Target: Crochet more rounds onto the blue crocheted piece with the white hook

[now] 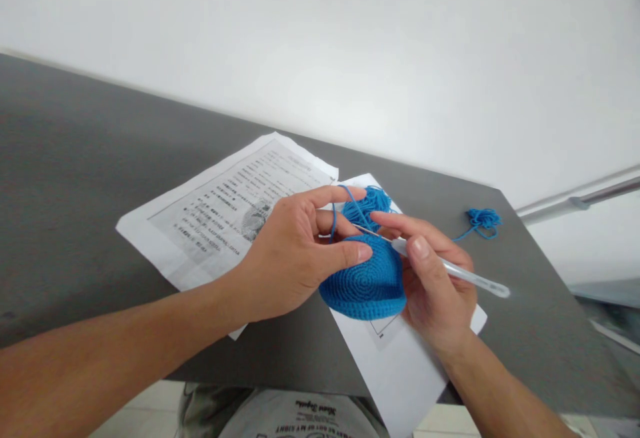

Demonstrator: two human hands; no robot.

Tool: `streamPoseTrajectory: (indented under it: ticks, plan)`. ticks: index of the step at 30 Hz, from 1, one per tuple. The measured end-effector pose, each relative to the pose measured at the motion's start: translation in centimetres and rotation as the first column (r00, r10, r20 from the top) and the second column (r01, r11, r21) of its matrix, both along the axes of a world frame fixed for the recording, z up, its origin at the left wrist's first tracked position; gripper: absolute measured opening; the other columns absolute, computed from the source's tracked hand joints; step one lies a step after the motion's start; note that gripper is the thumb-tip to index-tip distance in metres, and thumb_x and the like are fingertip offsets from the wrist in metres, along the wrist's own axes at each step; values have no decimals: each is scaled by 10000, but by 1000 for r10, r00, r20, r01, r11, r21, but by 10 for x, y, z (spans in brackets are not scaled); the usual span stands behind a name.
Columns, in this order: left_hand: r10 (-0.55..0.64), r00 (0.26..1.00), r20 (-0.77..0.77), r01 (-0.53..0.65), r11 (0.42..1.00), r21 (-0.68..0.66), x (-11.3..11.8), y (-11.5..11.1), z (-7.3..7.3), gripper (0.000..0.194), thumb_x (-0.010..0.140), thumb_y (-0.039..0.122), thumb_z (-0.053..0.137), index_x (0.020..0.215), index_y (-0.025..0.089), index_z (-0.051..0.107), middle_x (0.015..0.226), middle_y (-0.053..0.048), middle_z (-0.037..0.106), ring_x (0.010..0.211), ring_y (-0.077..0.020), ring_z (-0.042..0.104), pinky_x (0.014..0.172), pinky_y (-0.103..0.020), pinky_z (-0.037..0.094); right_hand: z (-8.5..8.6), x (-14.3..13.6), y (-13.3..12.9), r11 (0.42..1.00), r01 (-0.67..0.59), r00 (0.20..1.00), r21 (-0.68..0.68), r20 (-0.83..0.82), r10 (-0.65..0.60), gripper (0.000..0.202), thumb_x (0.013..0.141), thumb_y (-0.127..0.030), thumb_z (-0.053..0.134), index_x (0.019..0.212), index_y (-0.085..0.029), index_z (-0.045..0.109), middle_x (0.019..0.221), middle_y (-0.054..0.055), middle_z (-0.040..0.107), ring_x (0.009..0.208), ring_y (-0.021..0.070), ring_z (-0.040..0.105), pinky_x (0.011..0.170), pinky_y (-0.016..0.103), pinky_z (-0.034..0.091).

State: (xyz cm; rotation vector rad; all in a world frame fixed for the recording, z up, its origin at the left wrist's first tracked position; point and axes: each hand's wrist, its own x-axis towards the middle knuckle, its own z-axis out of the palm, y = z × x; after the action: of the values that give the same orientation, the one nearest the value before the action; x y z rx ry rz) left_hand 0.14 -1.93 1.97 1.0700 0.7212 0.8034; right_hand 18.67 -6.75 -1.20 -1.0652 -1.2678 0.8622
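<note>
A round piece of blue crochet (364, 285), worked in a spiral, is held up over the papers. My left hand (310, 245) pinches its upper edge between thumb and fingers, with a strand of blue yarn looped over the raised index finger. In my right hand (435, 271) is a crochet hook (463, 275) with a pale clear handle. Its thin metal shaft points left to the edge of the crochet piece, near my left fingertips. Whether the hook's tip is inside a stitch I cannot tell. A loose bundle of blue yarn (375, 203) lies just behind the hands.
Printed sheets (210, 198) with text and a picture lie on the dark grey table (90, 158). Another white sheet (395, 365) lies under the hands and reaches past the front edge. A small blue yarn tangle (484, 222) sits at the right, near a metal rail (607, 191). A white wall stands behind.
</note>
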Motion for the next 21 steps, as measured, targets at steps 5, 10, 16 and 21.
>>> streamPoseTrajectory:
  ticks: [5, 10, 16, 21]
  plan:
    - [37, 999, -5, -37, 999, 5, 3, -1, 2, 670, 744, 139, 868, 1361, 186, 612, 782, 47, 737, 690, -93, 676, 659, -188, 537, 5, -1, 1, 994, 103, 991, 17, -85, -102, 77, 837, -297, 865, 898, -273, 825, 701, -33, 710, 524, 65, 554, 454, 172, 438]
    - [39, 999, 11, -40, 999, 23, 4, -2, 3, 622, 760, 106, 838, 1335, 194, 618, 792, 37, 741, 682, -91, 671, 645, -181, 539, 10, 0, 0, 998, 55, 986, 1, -160, -54, 107, 800, -250, 892, 881, -257, 822, 620, -42, 683, 403, 58, 507, 332, 164, 372]
    - [0, 998, 57, 4, 998, -55, 1, 0, -2, 641, 742, 177, 898, 1320, 194, 622, 780, 34, 737, 658, -90, 663, 638, -193, 535, 15, 1, 0, 999, -39, 973, -36, -229, 29, 121, 839, -329, 856, 908, -231, 838, 532, -36, 625, 390, 69, 493, 331, 159, 402]
    - [-10, 991, 133, 33, 985, -167, 1, 1, -2, 638, 731, 141, 899, 1303, 175, 619, 749, 43, 725, 649, -86, 657, 648, -201, 535, 19, 0, -1, 996, -84, 962, -39, -262, 71, 141, 893, -325, 783, 956, -212, 839, 649, 5, 698, 435, 86, 539, 345, 174, 480]
